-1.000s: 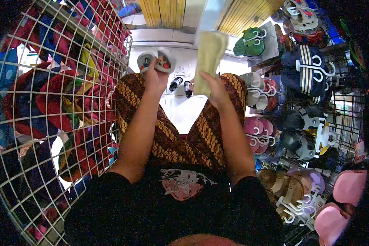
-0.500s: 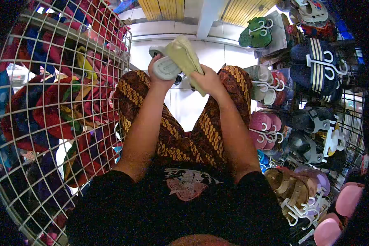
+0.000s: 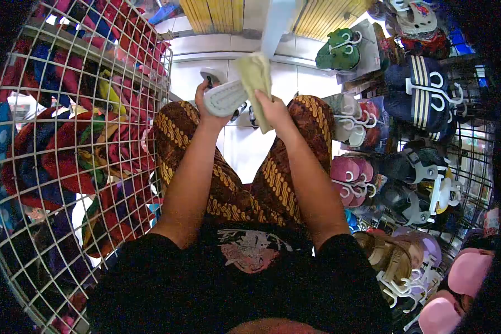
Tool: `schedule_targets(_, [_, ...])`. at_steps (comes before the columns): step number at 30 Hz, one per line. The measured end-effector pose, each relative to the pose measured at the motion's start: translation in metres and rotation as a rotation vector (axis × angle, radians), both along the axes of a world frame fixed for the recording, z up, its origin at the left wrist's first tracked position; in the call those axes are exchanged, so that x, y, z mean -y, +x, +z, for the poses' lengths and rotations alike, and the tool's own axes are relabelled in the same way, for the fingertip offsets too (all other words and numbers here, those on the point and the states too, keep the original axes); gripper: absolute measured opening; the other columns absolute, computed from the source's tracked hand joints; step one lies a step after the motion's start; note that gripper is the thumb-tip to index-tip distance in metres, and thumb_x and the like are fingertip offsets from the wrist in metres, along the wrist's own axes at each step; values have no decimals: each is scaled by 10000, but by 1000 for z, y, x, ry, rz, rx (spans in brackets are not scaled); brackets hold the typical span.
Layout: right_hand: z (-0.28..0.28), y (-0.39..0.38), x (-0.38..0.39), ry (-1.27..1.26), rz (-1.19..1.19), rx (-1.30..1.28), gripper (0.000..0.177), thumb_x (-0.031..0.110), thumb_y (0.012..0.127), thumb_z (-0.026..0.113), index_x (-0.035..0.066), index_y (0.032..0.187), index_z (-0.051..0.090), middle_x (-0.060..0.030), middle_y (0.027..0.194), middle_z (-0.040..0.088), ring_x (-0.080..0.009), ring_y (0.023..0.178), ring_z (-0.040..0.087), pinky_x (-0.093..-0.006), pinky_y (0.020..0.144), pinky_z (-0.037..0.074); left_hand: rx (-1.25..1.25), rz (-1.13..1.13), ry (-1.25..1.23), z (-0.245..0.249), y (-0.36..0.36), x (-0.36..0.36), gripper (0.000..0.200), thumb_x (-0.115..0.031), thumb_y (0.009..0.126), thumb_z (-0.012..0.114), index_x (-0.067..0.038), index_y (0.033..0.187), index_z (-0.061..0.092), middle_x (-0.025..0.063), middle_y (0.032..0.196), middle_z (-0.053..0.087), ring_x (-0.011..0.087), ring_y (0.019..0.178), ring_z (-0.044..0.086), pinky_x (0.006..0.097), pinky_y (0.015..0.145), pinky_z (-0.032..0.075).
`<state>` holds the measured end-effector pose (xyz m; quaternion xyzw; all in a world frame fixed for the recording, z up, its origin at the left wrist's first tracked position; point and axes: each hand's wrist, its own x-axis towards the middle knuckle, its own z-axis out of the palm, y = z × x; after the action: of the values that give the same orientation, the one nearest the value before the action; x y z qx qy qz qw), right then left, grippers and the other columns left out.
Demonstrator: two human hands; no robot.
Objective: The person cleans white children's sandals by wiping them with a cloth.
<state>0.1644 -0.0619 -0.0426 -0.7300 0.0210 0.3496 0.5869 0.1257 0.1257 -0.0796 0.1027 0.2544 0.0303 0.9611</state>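
Note:
My left hand (image 3: pixel 209 116) grips a sandal (image 3: pixel 222 100), its pale grey sole turned up towards me and a darker grey part showing beyond my fingers. A folded, pale yellow cloth (image 3: pixel 253 75) is pinched in my right hand (image 3: pixel 273 113), thumb lying along its face. The cloth meets or overlaps the sandal's right end, so that end is hidden. Both hands are held over the gap between my knees, above the white floor tiles.
A wire grid (image 3: pixel 55 150) with colourful goods behind it rises on the left. Hanging at right are green sandals (image 3: pixel 338 50), navy striped slides (image 3: pixel 420 92), pink sandals (image 3: pixel 352 172) and brown sandals (image 3: pixel 387 253). Patterned trousers (image 3: pixel 178 131) cover my knees.
The cloth has swung to a more upright angle across the sandal's end. My right hand has shifted slightly with it, and the whole view has moved a little. Both holds are kept.

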Motion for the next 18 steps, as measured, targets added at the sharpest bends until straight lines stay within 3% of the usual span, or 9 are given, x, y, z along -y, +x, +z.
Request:
schedule_targets(2, [27, -10, -2, 162, 200, -175, 445, 409, 934, 569, -24, 1008, 640, -85, 744, 655, -171, 579, 626, -294, 534, 524, 54, -14, 45, 11, -1, 3, 429, -516, 797, 536, -152, 1004, 630, 87, 1047, 642, 279, 984, 605, 449, 868, 494])
schedule_targets(3, [23, -16, -12, 100, 298, -219, 434, 403, 938, 567, -19, 1005, 643, -82, 740, 655, -172, 572, 624, -295, 532, 523, 104, -50, 98, 23, -5, 5, 394, -511, 795, 543, -157, 945, 628, 88, 1028, 646, 286, 978, 606, 449, 871, 491])
schedule_targets(5, [20, -16, -8, 121, 256, -143, 425, 401, 940, 568, -12, 996, 648, -89, 742, 656, -175, 566, 625, -295, 537, 525, 37, -33, 87, 37, 0, 10, 407, -542, 793, 536, -156, 885, 625, 102, 1002, 650, 325, 968, 604, 459, 897, 472])
schedule_targets(8, [19, -11, -7, 115, -30, -152, 434, 405, 944, 562, -17, 986, 653, -91, 741, 657, -173, 574, 627, -294, 547, 527, -104, 35, -29, 30, -8, 4, 567, -590, 798, 495, -131, 1107, 621, 119, 1113, 616, 335, 1039, 578, 482, 937, 449])
schedule_targets(9, [23, -9, -8, 115, -133, -164, 438, 407, 947, 557, -19, 983, 654, -91, 740, 657, -173, 578, 628, -294, 552, 527, -67, 21, -22, 37, -8, 4, 535, -587, 792, 512, -143, 1067, 629, 110, 1084, 624, 329, 1023, 582, 481, 934, 450])
schedule_targets(12, [32, -23, -10, 160, 290, -178, 471, 433, 941, 553, -28, 961, 647, -96, 742, 655, -177, 588, 626, -305, 562, 528, 41, -28, -3, 54, -12, 11, 444, -576, 777, 561, -177, 948, 654, 83, 995, 646, 310, 976, 596, 477, 924, 451])
schedule_targets(13, [25, -26, -11, 174, 310, -172, 472, 431, 942, 545, -31, 956, 642, -103, 761, 656, -181, 594, 625, -314, 569, 529, 119, -32, 16, 37, -9, 7, 460, -592, 761, 565, -177, 937, 655, 84, 981, 647, 298, 951, 599, 458, 906, 461])
schedule_targets(17, [22, -14, -9, 133, -105, -109, 463, 421, 948, 537, -31, 969, 640, -101, 758, 650, -195, 584, 623, -310, 560, 524, -20, 62, -104, 3, -7, 0, 597, -607, 763, 530, -159, 1148, 617, 106, 1115, 612, 298, 1039, 577, 476, 927, 459])
schedule_targets(18, [18, -15, -10, 141, 6, -157, 473, 432, 945, 539, -31, 970, 637, -100, 755, 648, -198, 586, 624, -314, 559, 525, -2, 45, -114, 5, -7, 2, 596, -604, 764, 528, -158, 1150, 616, 105, 1120, 610, 300, 1044, 576, 481, 924, 460])
